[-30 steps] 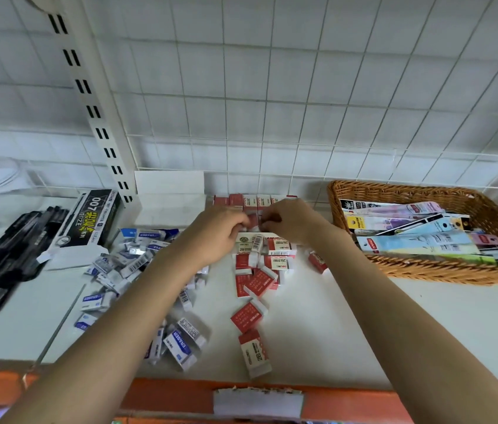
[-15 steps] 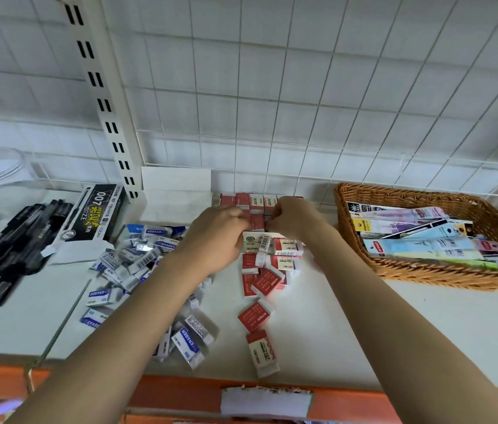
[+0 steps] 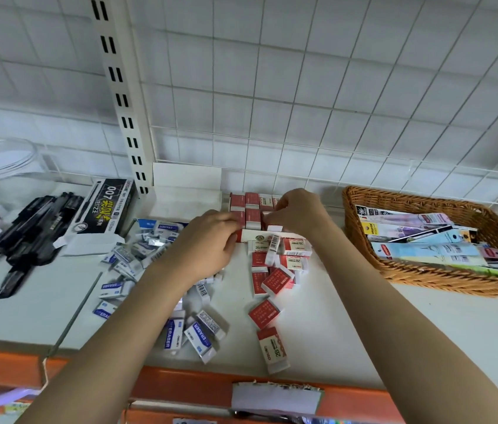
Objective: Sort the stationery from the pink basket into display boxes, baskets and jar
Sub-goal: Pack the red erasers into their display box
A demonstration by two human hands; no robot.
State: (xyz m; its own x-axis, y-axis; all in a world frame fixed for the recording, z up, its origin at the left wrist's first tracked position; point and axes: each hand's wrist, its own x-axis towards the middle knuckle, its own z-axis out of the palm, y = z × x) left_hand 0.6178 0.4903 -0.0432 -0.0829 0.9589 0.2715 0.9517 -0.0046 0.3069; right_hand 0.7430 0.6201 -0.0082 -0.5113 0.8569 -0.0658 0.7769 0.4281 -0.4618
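Observation:
A display box of red erasers [image 3: 249, 206] stands against the back wall, with red-sleeved erasers upright in rows. My right hand [image 3: 299, 211] rests on the right side of those rows, fingers curled on an eraser there. My left hand [image 3: 211, 243] is at the box's front left edge, fingers bent, touching the box front; what it holds is hidden. Loose red erasers [image 3: 275, 280] lie scattered in front of the box. A heap of blue-labelled erasers [image 3: 137, 255] lies to the left, partly under my left forearm.
A wicker basket [image 3: 360, 215] with packaged stationery sits at the right. A black pen box [image 3: 105, 206] and loose black pens [image 3: 27, 231] lie at the left, behind them a clear jar [image 3: 3, 166]. The shelf's orange front edge [image 3: 180, 390] runs below.
Both hands stay at the red eraser box; the right hand has shifted slightly right and back along the rows. The camera has tilted a little.

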